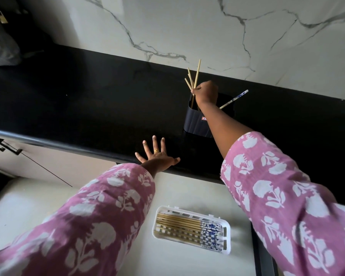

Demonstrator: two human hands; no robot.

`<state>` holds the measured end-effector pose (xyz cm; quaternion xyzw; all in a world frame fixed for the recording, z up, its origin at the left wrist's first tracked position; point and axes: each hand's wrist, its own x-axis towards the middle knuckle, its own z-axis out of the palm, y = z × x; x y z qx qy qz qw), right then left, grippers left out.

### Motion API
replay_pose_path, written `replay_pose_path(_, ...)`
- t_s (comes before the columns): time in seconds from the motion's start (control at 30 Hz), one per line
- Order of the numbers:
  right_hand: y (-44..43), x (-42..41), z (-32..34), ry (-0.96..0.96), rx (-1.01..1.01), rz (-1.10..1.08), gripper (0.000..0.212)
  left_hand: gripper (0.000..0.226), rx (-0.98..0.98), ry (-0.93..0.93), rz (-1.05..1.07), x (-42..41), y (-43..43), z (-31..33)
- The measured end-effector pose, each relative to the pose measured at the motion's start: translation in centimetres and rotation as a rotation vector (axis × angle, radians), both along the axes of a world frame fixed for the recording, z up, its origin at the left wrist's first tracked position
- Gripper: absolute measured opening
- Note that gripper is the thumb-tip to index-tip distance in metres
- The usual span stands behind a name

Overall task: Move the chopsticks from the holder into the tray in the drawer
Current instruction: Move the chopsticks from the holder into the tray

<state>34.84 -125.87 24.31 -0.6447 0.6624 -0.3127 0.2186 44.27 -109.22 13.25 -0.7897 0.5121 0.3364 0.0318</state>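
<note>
The holder stands on the bench, right of frame centre, before the wall. One chopstick leans in the holder. Below the bench, at lower centre, the tray lies in the drawer, with chopsticks in it.

My right hand and forearm hide much of the dark holder, its red label and the lower ends of the chopsticks I grip, while both my sleeves run off the bottom edge.
</note>
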Motion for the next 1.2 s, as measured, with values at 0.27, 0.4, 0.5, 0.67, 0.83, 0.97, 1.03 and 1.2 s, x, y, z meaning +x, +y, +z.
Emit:
replay_pose_path(0.27,1.3,-1.5,2.3,-0.083,-0.137,-0.035,0.019,0.095,0.004,-0.01,0.0,-0.1,0.1,0.3)
replay_pose_path(0.4,2.2,-3.2,4.3,-0.147,-0.258,-0.116,0.02,0.095,0.009,-0.015,-0.009,0.0,0.2,0.5)
replay_pose_path(0.5,2.6,-5.1,5.9,-0.276,-0.372,-0.199,0.018,0.095,0.012,-0.02,-0.014,-0.1,0.4,0.7)
replay_pose_path(0.67,4.8,-8.0,7.0,-0.517,-0.459,-0.221,0.017,0.095,0.016,-0.021,-0.021,-0.1,0.6,1.0)
replay_pose_path(0.83,8.2,-10.1,5.0,-0.675,-0.402,-0.152,0.019,0.095,0.006,-0.03,-0.022,-0.2,0.7,1.0)
replay_pose_path(0.97,11.2,-10.5,1.1,-0.677,-0.28,-0.087,0.022,0.094,-0.003,-0.035,-0.021,-0.2,0.9,1.0)
replay_pose_path(1.03,12.8,-10.4,-1.0,-0.673,-0.199,-0.036,0.009,0.093,-0.009,-0.038,-0.021,-0.2,1.0,0.9)
replay_pose_path(1.2,18.1,-9.0,-7.3,-0.373,0.025,0.177,0.015,0.094,-0.014,-0.042,-0.011,-0.4,0.8,0.8)
